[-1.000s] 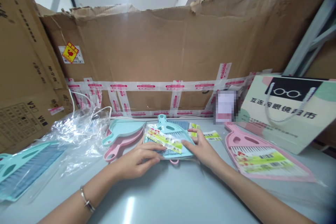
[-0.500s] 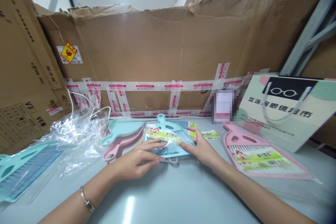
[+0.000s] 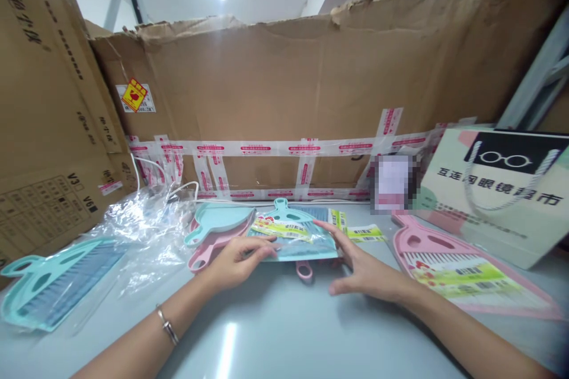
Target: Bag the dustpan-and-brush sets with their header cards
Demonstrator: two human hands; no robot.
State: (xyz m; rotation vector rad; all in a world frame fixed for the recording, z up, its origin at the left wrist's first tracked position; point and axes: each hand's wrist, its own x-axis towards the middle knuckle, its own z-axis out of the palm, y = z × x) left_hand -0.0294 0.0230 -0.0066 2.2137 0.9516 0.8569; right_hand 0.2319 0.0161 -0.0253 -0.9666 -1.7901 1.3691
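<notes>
A bagged teal dustpan and brush set with a yellow-green label lies in front of me, handle pointing away. My left hand grips its near left corner between thumb and fingers. At its right edge is my right hand, open, with the thumb spread well away from the fingers; the index fingertip reaches the pan's side. From under the set's front edge sticks out a pink handle. Left of it, a loose teal dustpan rests over a pink dustpan, partly covered. Another brush and label show behind the set.
A bagged teal set lies at the left beside crumpled clear plastic. To the right are a bagged pink set and a paper bag. A large taped carton walls off the back; another carton stands left.
My right hand has drawn its thumb off the teal set and opened wider. More of the pink handle shows beneath the set. The whole view has shifted slightly.
</notes>
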